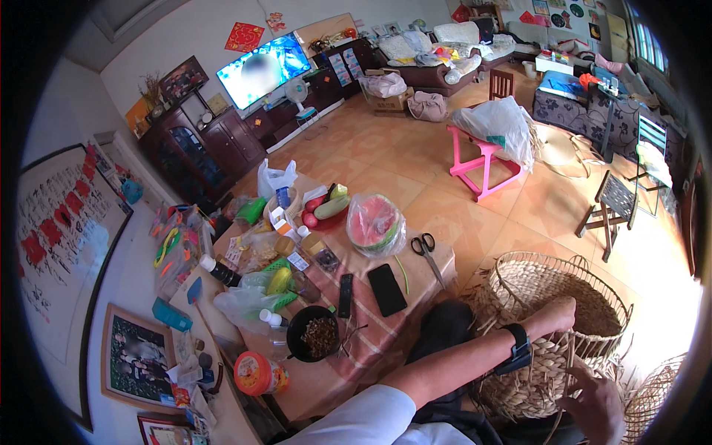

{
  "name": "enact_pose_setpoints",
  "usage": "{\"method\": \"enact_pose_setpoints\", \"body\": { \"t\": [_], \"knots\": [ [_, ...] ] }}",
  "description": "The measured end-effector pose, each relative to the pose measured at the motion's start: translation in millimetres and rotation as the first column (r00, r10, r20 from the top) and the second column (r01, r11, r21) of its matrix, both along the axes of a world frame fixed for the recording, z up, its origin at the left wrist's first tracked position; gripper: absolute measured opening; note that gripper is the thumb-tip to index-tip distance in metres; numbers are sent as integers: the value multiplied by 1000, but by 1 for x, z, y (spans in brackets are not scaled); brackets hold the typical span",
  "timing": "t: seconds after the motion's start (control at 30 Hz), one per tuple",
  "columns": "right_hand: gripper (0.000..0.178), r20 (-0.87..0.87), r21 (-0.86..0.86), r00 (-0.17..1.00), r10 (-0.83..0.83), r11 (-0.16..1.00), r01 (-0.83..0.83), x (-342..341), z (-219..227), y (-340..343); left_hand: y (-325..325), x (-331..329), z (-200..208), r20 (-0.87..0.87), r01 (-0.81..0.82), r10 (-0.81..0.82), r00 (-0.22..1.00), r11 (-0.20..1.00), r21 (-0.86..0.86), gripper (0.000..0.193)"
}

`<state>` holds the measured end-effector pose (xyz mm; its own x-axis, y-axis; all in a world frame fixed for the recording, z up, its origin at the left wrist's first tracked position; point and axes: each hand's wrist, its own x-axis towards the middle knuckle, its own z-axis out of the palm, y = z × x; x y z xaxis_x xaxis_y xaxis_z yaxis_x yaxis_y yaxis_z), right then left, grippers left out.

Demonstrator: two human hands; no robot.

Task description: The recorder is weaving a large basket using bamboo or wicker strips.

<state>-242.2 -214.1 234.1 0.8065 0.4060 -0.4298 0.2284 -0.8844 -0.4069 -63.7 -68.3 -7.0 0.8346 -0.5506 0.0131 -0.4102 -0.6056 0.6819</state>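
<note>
Both hands are at the half-woven round straw basket on a wire frame (552, 326), which sits low at the person's right, just beside the cluttered worktop (437, 256) and close above the knees. The left hand (558, 315), on an arm that crosses the body and wears a black wristband (517, 348), rests on the near rim with its fingers curled over the edge; the grip looks closed on the rim, though the fingertips go inside the basket and are hidden. The right hand (597, 404) lies lower against the woven outer wall, fingers bent; whether its grip actually pinches a strand cannot be told, since the hand is partly cut off by the lower edge and blurred by the lens. The basket stands upright, its mouth open upward and tilted slightly toward the camera, its long axis running roughly up and down; bare wire ribs rise above the woven lower band. A second wire basket frame (656, 397) shows only as a slice at the right rim. On the worktop lie a black phone (386, 289), a black remote control (345, 295), scissors with black handles (424, 246), a wrapped half watermelon (375, 224) and a dark bowl of small brown bits (317, 335).
</note>
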Motion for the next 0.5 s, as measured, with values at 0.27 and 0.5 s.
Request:
{"method": "enact_pose_setpoints", "body": {
  "t": [0.27, 0.5],
  "knots": [
    [20, 611, 378, 745, -269, 925, 24, 97, -129, -44, 3, -37, 58, -157, -249, 195, 968, 804, -541, 17],
    [16, 7, 586, 977, -215, 792, 171, 136, -128, -45, 35, -62, 113, -26, 7, -20, 999, 893, -450, 49]
  ]
}}
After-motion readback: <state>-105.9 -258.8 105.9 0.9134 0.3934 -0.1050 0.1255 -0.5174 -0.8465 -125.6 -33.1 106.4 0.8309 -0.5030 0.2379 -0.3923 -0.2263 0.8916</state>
